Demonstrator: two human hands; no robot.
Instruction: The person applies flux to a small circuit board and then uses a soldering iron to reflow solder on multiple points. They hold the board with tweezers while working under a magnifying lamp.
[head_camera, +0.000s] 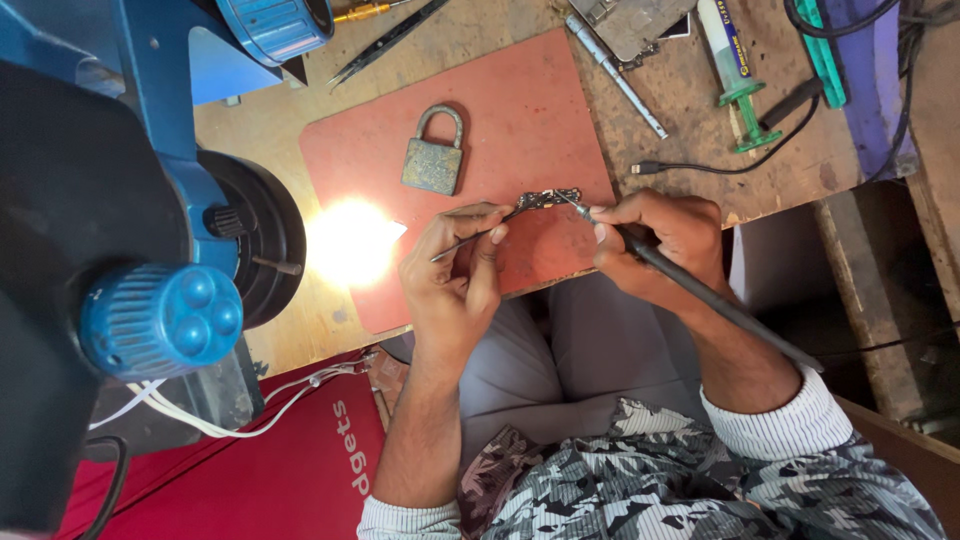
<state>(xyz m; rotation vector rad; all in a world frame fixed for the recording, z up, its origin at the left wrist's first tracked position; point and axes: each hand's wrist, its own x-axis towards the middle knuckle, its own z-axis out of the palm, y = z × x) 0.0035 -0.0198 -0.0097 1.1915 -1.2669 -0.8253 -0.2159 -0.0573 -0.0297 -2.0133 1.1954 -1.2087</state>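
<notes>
A: Start at the left. What's there?

B: A blue microscope (150, 200) takes up that side, with a ribbed blue knob (160, 322) facing the camera. Its lamp throws a bright spot (350, 240) onto the red mat (540, 90) that lies on the wooden desk (270, 130). White cables (250, 405) trail below it.

A: And on the mat?

B: A worn padlock (434, 152) lies flat near the middle, apart from the hands. Just beside it, toward the mat's near edge, sits a small dark circuit part (548, 198).

A: The hands?

B: The left hand (455, 270) is clenched on thin tweezers (470, 238), whose tips touch the part's left end. The right hand (660, 235) grips a dark soldering iron (720, 305) like a pen, its tip touching the part's right end.

A: Further right?

B: A slim metal tool (615, 70), a syringe with a green plunger (735, 70) and a black cable (720, 165) lie on the bare desk, well apart from the work.

A: What could go wrong?

B: I'd judge the part is small and held only by the tweezer tips, so a sideways push from the iron could flick it off the mat's edge into the lap just below. The iron's tip is near the left fingers (495, 235); a slip could burn them. The work also sits outside the lamp's bright spot, so a misplaced touch seems likelier.
</notes>
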